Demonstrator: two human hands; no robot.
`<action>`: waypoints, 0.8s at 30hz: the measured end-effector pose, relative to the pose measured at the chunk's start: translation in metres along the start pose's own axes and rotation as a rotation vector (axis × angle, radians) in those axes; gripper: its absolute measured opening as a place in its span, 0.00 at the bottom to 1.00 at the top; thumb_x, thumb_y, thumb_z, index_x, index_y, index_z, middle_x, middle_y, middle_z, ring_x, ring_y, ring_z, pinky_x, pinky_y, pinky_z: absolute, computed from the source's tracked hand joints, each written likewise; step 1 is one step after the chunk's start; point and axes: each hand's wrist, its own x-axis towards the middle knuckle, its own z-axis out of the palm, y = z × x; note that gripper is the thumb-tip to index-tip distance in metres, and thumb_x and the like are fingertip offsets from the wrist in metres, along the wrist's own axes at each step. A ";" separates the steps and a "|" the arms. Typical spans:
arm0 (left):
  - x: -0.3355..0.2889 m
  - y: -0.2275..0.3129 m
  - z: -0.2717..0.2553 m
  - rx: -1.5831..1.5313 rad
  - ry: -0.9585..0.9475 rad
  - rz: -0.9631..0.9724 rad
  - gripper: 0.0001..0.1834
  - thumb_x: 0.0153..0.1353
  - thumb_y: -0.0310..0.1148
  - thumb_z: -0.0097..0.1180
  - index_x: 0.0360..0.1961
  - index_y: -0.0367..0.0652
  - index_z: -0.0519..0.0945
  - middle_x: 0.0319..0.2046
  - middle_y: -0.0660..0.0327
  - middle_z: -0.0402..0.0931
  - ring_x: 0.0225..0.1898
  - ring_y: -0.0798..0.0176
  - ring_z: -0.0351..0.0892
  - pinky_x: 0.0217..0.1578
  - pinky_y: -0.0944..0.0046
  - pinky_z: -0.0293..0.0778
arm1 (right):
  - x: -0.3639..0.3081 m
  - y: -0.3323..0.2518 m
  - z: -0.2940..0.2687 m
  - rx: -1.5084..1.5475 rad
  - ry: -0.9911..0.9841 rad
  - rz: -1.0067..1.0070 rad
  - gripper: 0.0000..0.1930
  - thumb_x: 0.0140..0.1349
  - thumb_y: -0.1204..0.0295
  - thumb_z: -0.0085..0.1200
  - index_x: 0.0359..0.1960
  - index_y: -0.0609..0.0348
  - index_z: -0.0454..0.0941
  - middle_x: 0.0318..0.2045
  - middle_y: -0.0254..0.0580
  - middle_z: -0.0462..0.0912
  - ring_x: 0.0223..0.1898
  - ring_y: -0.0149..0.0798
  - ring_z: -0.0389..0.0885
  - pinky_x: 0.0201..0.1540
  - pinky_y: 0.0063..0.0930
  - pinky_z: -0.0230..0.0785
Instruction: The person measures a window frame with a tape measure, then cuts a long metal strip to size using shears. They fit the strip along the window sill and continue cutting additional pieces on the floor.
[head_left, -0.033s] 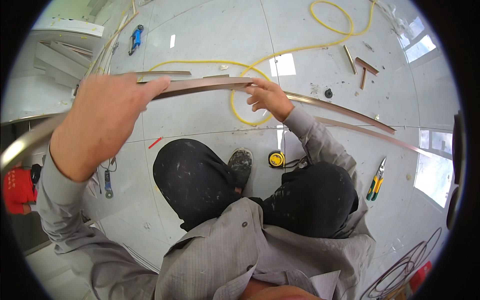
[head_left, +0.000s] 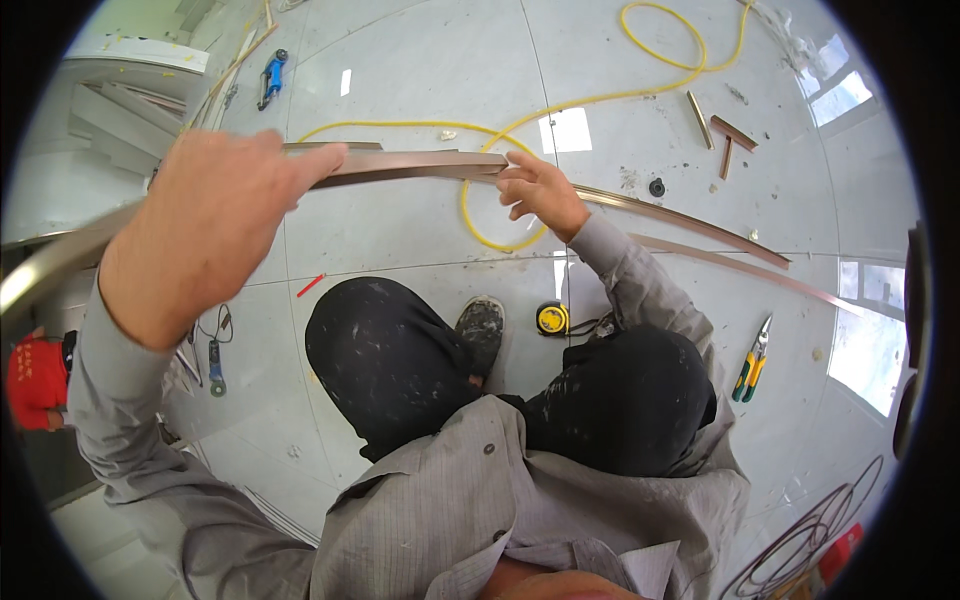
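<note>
A long bronze-coloured metal trim strip (head_left: 420,164) spans the view in front of me, its near-left part curving toward the rim. My left hand (head_left: 205,225) is closed around it, thumb stretched along the top. By the strip's right end is my right hand (head_left: 545,197), fingers apart and slightly bent. Its fingertips are at the end edge; whether they press on it I cannot tell. Beyond the right hand, another bronze strip (head_left: 680,220) lies on the floor, with a thinner strip (head_left: 720,262) beside it.
A yellow hose (head_left: 590,98) loops over the tiled floor (head_left: 430,70). Around me lie a tape measure (head_left: 552,319), green-and-yellow-handled snips (head_left: 752,360), a red stick (head_left: 311,285), a blue tool (head_left: 272,78), short trim offcuts (head_left: 734,133) and a coiled cable (head_left: 800,540).
My left hand and the strip have shifted slightly, the strip's end edging right. The right hand's fingers have spread a little at that end.
</note>
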 end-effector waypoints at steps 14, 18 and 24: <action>0.026 -0.018 0.017 -0.152 0.041 0.155 0.18 0.56 0.26 0.55 0.48 0.49 0.83 0.27 0.54 0.80 0.37 0.49 0.82 0.39 0.49 0.76 | -0.028 -0.004 -0.018 -1.038 -0.049 -0.684 0.10 0.61 0.74 0.61 0.42 0.58 0.74 0.35 0.47 0.81 0.38 0.53 0.81 0.39 0.43 0.74; 0.026 -0.018 0.028 -0.277 -0.104 0.079 0.18 0.60 0.29 0.55 0.52 0.49 0.83 0.33 0.55 0.83 0.38 0.49 0.82 0.40 0.51 0.77 | -0.033 -0.006 -0.019 -1.173 -0.069 -0.737 0.11 0.62 0.76 0.60 0.43 0.61 0.72 0.33 0.47 0.79 0.36 0.54 0.79 0.37 0.45 0.72; 0.020 -0.030 0.063 -0.478 -0.167 0.086 0.22 0.61 0.30 0.56 0.58 0.54 0.81 0.35 0.57 0.84 0.39 0.50 0.82 0.42 0.51 0.77 | -0.034 -0.001 -0.032 -1.247 -0.185 -0.707 0.17 0.62 0.76 0.60 0.50 0.65 0.71 0.35 0.49 0.80 0.37 0.55 0.80 0.38 0.45 0.73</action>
